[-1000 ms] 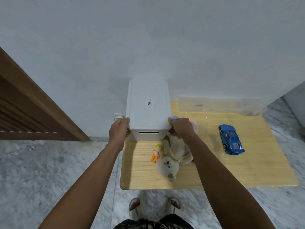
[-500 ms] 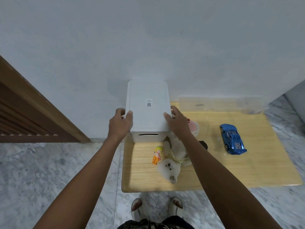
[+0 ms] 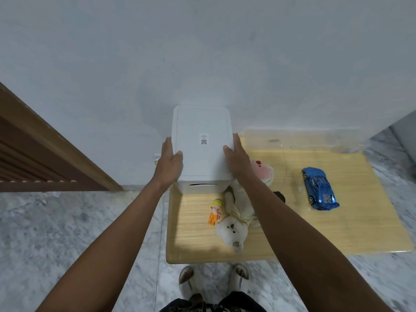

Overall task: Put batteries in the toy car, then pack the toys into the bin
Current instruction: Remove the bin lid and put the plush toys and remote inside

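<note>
A white lidded bin [image 3: 202, 152] stands at the back left of a low wooden table [image 3: 360, 224]. My left hand [image 3: 169, 163] grips the lid's left edge and my right hand [image 3: 236, 159] grips its right edge. A blue toy car [image 3: 319, 188] lies on the table's right side. A cream teddy bear [image 3: 234, 226] lies in front of the bin, partly under my right forearm. A small yellow-and-orange doll [image 3: 215, 211] lies to its left. A pink round plush [image 3: 262, 173] sits right of the bin.
The table stands against a white wall on a marble floor. A small black object [image 3: 280, 195] peeks out beside my right forearm. A clear plastic sheet [image 3: 304, 140] lies along the table's back. A wooden door frame [image 3: 45, 149] is at left. My feet are below the table's front edge.
Both hands have slid from the bin's front corners farther back along its sides and now hold the lid's edges. The view has shifted slightly.
</note>
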